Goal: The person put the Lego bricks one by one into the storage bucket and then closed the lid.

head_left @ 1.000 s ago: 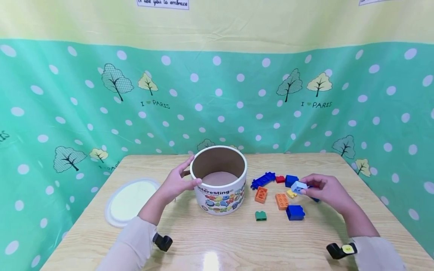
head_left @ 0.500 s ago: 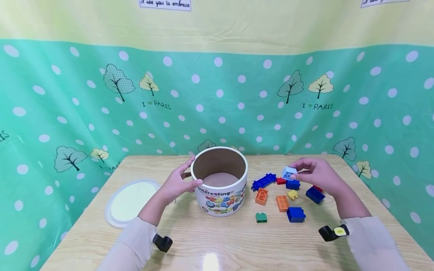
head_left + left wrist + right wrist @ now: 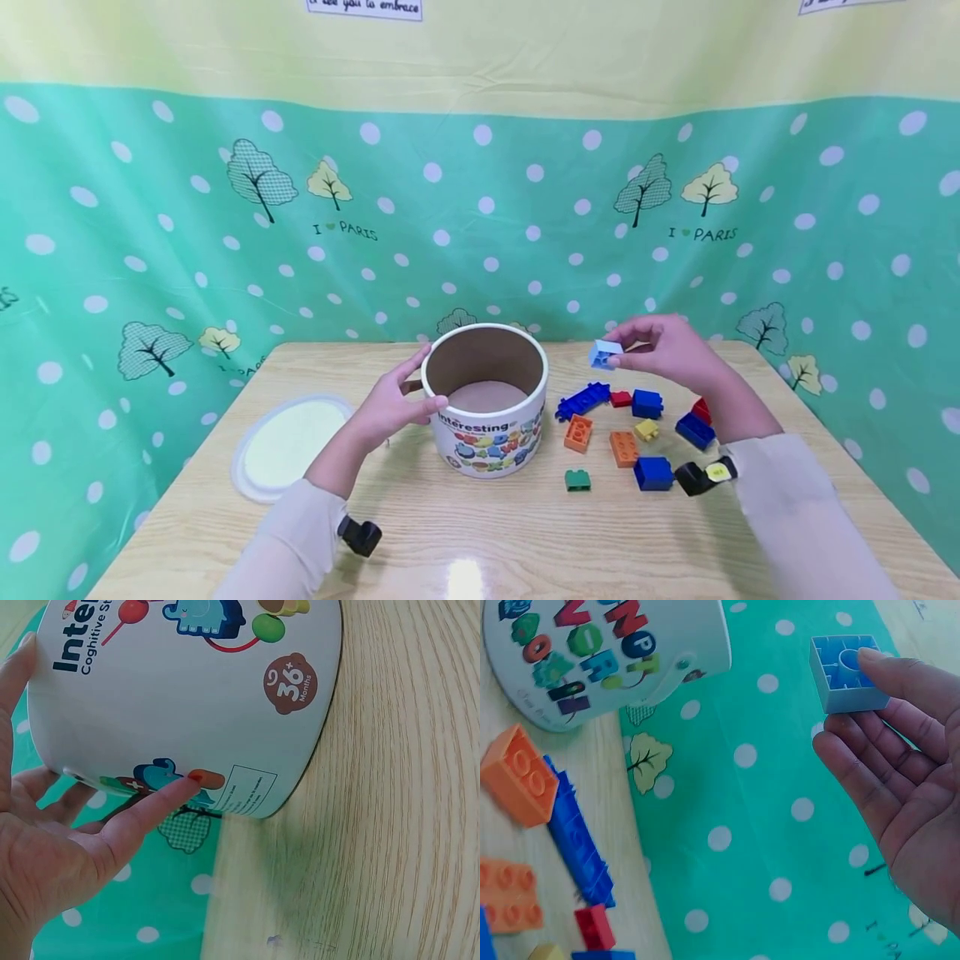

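Observation:
My left hand (image 3: 393, 408) holds a white printed bucket (image 3: 483, 442) by its left side, thumb and fingers spread round the wall near the rim. In the left wrist view, the thumb (image 3: 154, 817) lies along the printed bucket wall (image 3: 180, 712). The bucket stands upright, its inside bare down to the floor. To its right and raised above the table, my right hand (image 3: 671, 350) pinches a light blue building block (image 3: 604, 354) between thumb and fingers. The right wrist view shows the hollow underside of this light blue block (image 3: 847, 675), with the thumb tip on its edge.
A white round lid (image 3: 292, 450) lies left of the bucket. Several blocks lie to the right: a long blue piece (image 3: 583, 402), orange blocks (image 3: 577, 432), a green block (image 3: 577, 480), a yellow block (image 3: 647, 430), red blocks (image 3: 621, 399) and blue blocks (image 3: 654, 473). A curtain (image 3: 480, 250) hangs behind the table.
My right hand has moved left and upward with the light blue block, away from the scattered blocks and closer to the bucket. The left hand and bucket stay where they were.

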The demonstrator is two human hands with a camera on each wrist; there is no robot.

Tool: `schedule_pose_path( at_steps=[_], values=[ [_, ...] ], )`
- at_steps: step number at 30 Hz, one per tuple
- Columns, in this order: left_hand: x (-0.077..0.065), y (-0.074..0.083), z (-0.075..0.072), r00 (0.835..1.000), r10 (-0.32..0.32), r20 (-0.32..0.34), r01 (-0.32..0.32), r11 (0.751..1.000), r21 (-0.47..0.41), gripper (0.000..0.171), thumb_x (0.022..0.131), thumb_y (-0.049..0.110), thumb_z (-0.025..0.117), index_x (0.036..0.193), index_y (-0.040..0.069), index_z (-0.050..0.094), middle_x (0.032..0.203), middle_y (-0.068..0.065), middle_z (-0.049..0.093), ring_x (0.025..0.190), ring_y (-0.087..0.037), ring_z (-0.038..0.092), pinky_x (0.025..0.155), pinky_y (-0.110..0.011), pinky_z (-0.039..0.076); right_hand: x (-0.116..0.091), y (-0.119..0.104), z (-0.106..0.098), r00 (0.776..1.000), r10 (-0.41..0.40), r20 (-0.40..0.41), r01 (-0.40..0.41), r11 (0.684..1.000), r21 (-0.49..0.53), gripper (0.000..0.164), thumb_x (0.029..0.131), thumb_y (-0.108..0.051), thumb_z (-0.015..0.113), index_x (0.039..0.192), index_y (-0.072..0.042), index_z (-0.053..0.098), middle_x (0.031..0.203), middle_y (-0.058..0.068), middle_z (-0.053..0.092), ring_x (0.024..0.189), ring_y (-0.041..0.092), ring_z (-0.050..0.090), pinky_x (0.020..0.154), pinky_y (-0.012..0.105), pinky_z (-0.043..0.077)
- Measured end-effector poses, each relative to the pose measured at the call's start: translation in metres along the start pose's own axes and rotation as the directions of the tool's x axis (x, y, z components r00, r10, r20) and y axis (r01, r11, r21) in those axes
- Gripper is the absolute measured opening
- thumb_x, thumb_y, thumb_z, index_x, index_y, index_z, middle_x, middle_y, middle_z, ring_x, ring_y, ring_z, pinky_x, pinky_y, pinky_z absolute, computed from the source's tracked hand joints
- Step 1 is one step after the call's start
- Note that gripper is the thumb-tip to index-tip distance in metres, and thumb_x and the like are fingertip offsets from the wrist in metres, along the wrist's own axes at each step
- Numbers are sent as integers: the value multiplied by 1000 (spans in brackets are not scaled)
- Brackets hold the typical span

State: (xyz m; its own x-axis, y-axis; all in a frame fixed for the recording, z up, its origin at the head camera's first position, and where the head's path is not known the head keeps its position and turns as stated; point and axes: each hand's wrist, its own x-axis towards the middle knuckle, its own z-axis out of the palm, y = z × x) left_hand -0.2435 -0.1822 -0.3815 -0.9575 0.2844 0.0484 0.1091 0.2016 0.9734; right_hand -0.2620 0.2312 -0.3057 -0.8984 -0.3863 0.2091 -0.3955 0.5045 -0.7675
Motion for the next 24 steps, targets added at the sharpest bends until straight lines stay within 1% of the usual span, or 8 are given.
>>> schedule_pose_path(
  at_steps=[3,8,12,16,21,24],
  values=[
    [0,0,0,1000,-3,-5,3,1000,9,94,80,24,82,155,28,25,160,-4,18,136,-44,34,80,-48,57,9,-8,3,1000,-8,13,9,1000,-17,30,82,-23,80,107,-7,72,95,8,69,86,26,66,75,31,57],
    [-1,0,-1,1000,-8,-1,8,1000,10,95,80,25,82,156,28,25,161,-5,16,136,-45,34,81,-50,56,23,-20,12,999,-29,45,30,999,-19,29,81,-22,81,105,-8,73,94,8,69,86,26,65,75,33,57],
    [-2,1,-2,1000,-2,-3,2,1000,20,94,80,26,82,156,26,25,161,-5,16,136,-46,35,78,-47,58,35,-25,22,996,-49,77,51,998,-22,27,81,-21,82,103,-9,74,94,6,70,87,25,65,77,34,57],
    [-1,1,-3,1000,6,2,-6,1000,18,97,79,29,83,156,24,25,161,-6,16,136,-46,34,79,-46,58,43,-28,29,993,-49,104,51,999,-18,25,81,-21,82,102,-10,74,95,5,69,89,24,63,78,35,57],
    [1,2,-2,1000,-1,-3,1,1000,13,94,81,22,81,156,25,25,160,-4,18,136,-46,35,79,-47,57,53,-35,34,993,-36,115,39,999,-24,25,81,-20,82,102,-10,74,95,6,67,89,26,61,78,35,57],
    [1,2,-2,1000,2,5,-2,1000,15,92,82,20,80,156,23,25,161,-6,17,136,-46,35,79,-47,58,60,-37,37,991,-29,131,33,999,-31,25,80,-19,82,102,-10,74,94,6,68,88,27,61,78,36,56]
  ],
)
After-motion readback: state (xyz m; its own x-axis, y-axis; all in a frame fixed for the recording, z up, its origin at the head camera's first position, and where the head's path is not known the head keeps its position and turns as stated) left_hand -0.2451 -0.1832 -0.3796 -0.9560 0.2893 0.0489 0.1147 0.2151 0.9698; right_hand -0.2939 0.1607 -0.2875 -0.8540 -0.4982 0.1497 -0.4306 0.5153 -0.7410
